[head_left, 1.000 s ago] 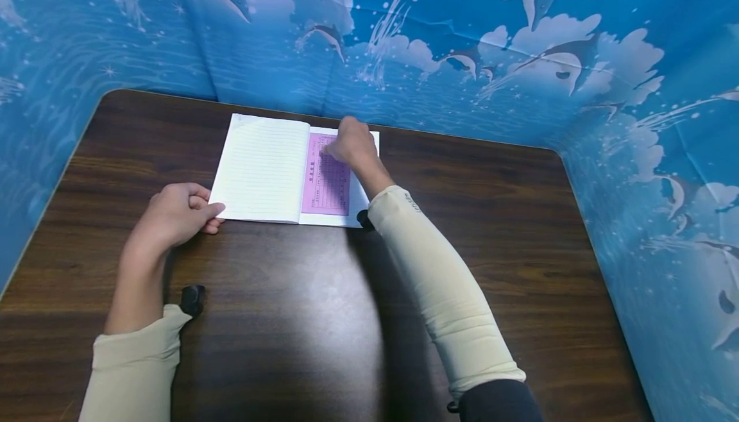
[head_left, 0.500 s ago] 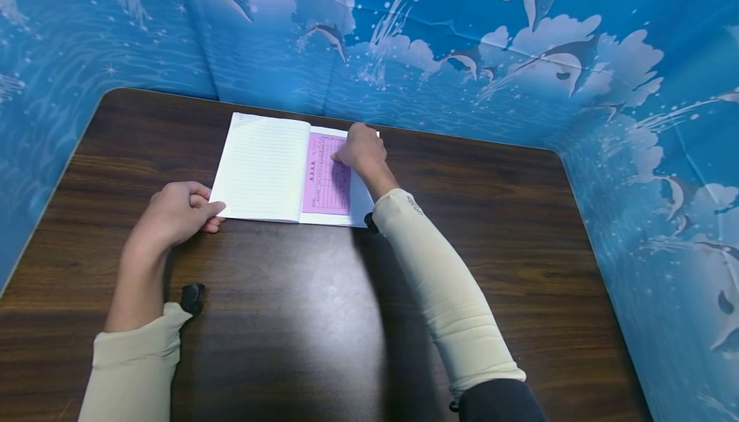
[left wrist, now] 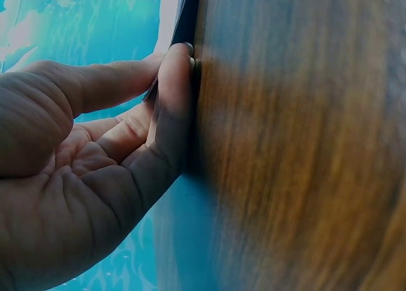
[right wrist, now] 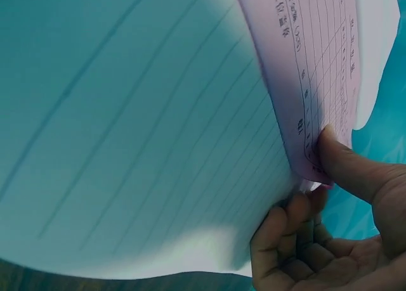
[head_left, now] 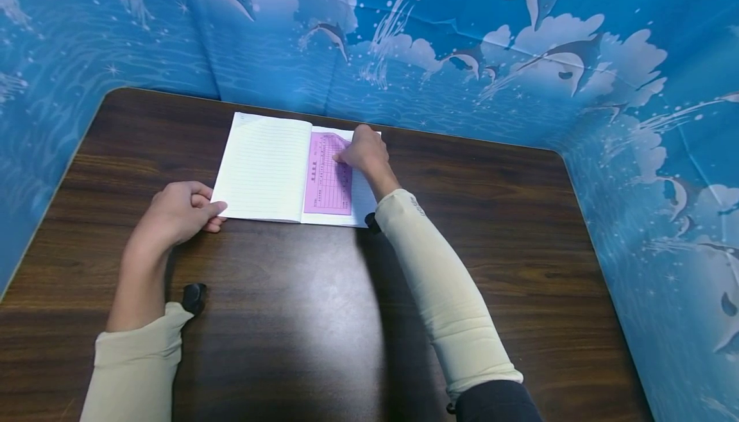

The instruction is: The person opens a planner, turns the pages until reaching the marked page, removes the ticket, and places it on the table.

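An open notebook (head_left: pixel 262 168) with lined white pages lies near the table's far edge. My left hand (head_left: pixel 181 212) pinches its lower left corner, thumb on top and fingers beneath, as the left wrist view also shows. On the right-hand page lies a pink printed form (head_left: pixel 328 181) with a table grid and handwriting. My right hand (head_left: pixel 369 152) pinches the upper right part of this form; in the right wrist view the thumb (right wrist: pixel 342 164) presses on its face with curled fingers underneath. The form's held corner is bent up from the page (right wrist: pixel 158 145).
A dark wood-grain table (head_left: pixel 491 249) carries the notebook. Blue cloth printed with dolphins (head_left: pixel 404 37) hangs behind the table and along its sides. Both forearms wear pale sleeves (head_left: pixel 444 287), with a small black device (head_left: pixel 194 298) at the left wrist.
My right hand has shifted a little to the right along the form, and the form's upper right corner now lifts and bends. The left hand holds the same corner of the notebook.
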